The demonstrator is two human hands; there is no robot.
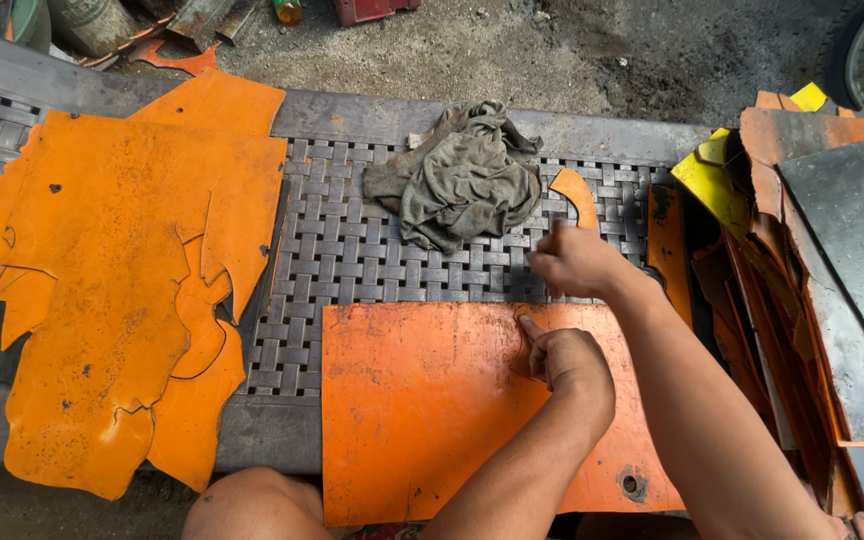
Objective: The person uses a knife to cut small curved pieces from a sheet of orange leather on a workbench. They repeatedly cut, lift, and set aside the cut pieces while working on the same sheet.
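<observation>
Behind the hands, grey rag [464,175]

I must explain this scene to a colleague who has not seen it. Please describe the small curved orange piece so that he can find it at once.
Start from the woven grey bench in the middle. On it lies a crumpled grey-green rag; directly right of the rag, just above the person's right hand, is the curved orange piece. Unlike the large orange sheets around it, it is small and crescent-shaped.

A flat sheet [422,400] lay on the woven bench [352,250], both hands on its far edge. Behind the sheet sat a crumpled rag [462,175]; left of it lay torn sheet scraps [102,280]; right of it leaned stacked panels [812,280].
</observation>
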